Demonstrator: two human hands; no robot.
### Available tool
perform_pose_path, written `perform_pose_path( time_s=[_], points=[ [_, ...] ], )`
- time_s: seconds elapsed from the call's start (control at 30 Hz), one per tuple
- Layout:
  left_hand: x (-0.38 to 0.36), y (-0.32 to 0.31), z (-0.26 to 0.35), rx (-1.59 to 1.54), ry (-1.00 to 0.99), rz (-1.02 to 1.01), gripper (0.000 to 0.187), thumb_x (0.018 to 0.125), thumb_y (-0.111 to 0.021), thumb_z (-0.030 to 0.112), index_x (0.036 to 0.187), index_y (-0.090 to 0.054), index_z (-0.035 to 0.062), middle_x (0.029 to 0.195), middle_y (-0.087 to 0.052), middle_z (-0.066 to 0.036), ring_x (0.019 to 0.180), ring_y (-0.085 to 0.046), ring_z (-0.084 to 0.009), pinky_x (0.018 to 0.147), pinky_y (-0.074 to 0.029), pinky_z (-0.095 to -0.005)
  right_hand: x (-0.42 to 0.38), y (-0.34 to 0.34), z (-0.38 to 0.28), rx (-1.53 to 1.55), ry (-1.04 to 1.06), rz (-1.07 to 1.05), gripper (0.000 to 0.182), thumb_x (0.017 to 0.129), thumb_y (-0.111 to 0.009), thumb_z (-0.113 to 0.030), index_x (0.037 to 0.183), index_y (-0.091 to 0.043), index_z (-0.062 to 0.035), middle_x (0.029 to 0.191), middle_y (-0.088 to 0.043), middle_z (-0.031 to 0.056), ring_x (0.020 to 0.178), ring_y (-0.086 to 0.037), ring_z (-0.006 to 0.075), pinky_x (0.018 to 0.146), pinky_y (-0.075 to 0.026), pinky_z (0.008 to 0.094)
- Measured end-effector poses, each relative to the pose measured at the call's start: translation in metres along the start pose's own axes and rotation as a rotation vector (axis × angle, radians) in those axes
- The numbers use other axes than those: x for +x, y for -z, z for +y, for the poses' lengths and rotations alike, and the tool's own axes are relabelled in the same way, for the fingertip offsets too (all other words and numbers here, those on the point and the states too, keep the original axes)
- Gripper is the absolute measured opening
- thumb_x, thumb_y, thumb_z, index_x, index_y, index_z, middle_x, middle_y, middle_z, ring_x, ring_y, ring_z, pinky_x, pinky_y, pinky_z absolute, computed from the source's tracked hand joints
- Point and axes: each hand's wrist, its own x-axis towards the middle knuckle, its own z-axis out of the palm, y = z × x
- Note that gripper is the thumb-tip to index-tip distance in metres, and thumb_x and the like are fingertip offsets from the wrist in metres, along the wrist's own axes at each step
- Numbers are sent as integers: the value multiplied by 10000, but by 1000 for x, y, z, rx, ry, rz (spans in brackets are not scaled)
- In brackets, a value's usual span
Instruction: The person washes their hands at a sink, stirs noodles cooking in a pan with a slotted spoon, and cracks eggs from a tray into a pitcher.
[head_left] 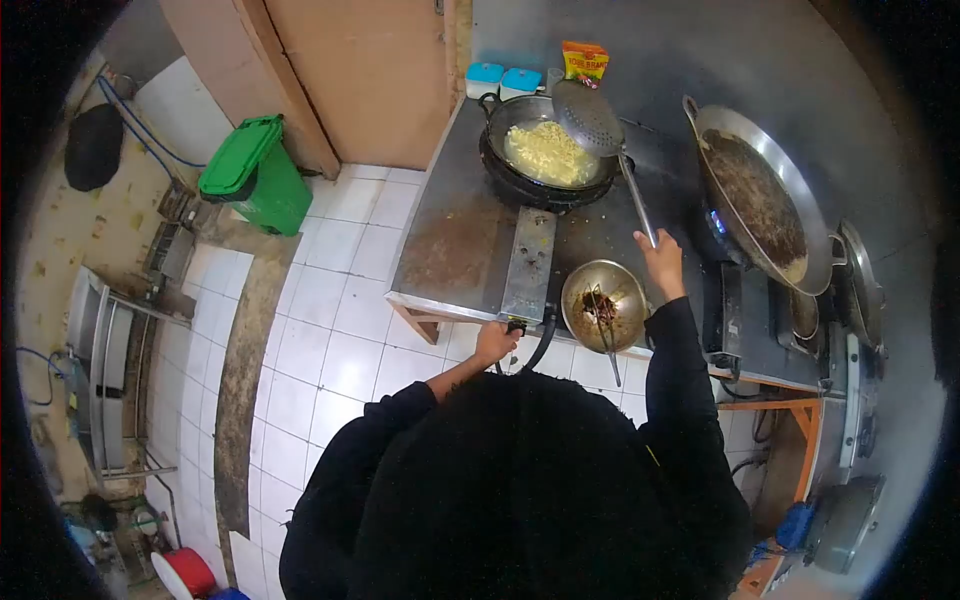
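My right hand [660, 262] is wrapped round the long handle of a perforated skimmer [588, 118]. The skimmer's round head is over the right side of a wok [545, 196], which holds yellow food [548, 152] in pale liquid. At the front end of the stove's metal burner bar [529, 262], my left hand [493, 343] has its fingers closed round the black control knob [515, 327]. Near my right hand sits a metal bowl [632, 318] with dark sauce or residue and a thin wire utensil [600, 310] leaning in it.
A large wok of dark liquid [750, 185] stands to the right on another burner. Blue-lidded tubs [485, 75] and a yellow-red packet [584, 62] are behind the first wok. A green bin [262, 180] stands on the tiled floor at left. A black hose [543, 343] hangs at the stove's front.
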Motion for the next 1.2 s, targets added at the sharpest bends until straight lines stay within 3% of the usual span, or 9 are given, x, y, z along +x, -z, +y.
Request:
perform_pose_path(
  time_s=[0.07, 0.37, 0.43, 0.57, 0.7, 0.8, 0.93, 1.0, 1.2],
  points=[
    [1, -4, -2, -18, -19, 63, 315, 742, -573, 317, 618, -596, 28, 520, -575, -79, 513, -585, -208, 537, -455, -343, -2, -1, 4, 38, -1, 19, 520, 736, -537, -474, 690, -471, 39, 712, -534, 274, 728, -533, 423, 602, -405, 427],
    [3, -9, -8, 25, -60, 95, 281, 742, -577, 294, 631, -606, 37, 520, -577, -68, 518, -587, -215, 538, -456, -353, -5, -11, 7, 68, 32, 46, 527, 734, -547, -460, 748, -501, 64, 736, -534, 290, 747, -529, 429, 621, -407, 429],
    [1, -8, -6, 14, -51, 104, 280, 739, -580, 294, 633, -608, 36, 519, -577, -68, 519, -588, -214, 543, -457, -357, -4, -19, 13, 61, 78, 135, 526, 735, -547, -455, 759, -509, 69, 739, -536, 293, 762, -533, 423, 632, -407, 428],
    [3, -13, -12, 126, -137, 209, 279, 725, -592, 291, 630, -607, 29, 511, -566, -91, 521, -585, -239, 552, -456, -373, -5, -15, 8, 30, 8, 52, 540, 735, -551, -455, 814, -526, 78, 767, -541, 299, 796, -537, 416, 664, -411, 423],
    [-2, -8, -2, 4, -59, 153, 290, 713, -602, 296, 623, -602, 20, 515, -556, -113, 535, -578, -274, 554, -450, -390, -10, -12, 6, 34, 24, 73, 547, 733, -558, -453, 830, -525, 84, 765, -544, 296, 789, -548, 407, 666, -414, 421],
    [-3, -10, -1, 301, -170, 277, 286, 712, -601, 292, 624, -601, 20, 521, -551, -127, 543, -573, -289, 549, -446, -394, -12, -12, 9, 32, 45, 118, 570, 738, -559, -442, 874, -518, 110, 770, -547, 298, 793, -552, 406, 666, -421, 418],
    [-2, -9, -5, 66, -97, 170, 299, 725, -591, 306, 634, -606, 21, 524, -556, -121, 525, -572, -272, 533, -444, -368, -17, -1, 1, 98, -70, -5, 575, 750, -555, -419, 913, -504, 130, 768, -547, 300, 798, -551, 408, 657, -430, 410],
    [-3, -7, -5, 21, -75, 138, 306, 731, -587, 314, 649, -612, 20, 526, -561, -119, 519, -575, -258, 528, -445, -355, -17, -15, 12, 67, -29, 56, 542, 753, -554, -416, 875, -506, 110, 742, -544, 293, 778, -551, 408, 636, -428, 412],
    [-4, -5, -23, -383, 68, -81, 358, 757, -588, 371, 770, -629, 15, 624, -603, -50, 561, -577, -109, 507, -459, -220, -30, -10, 40, 70, -22, 117, 454, 766, -537, -399, 840, -500, 48, 754, -553, 278, 749, -535, 431, 637, -414, 440]
  ],
)
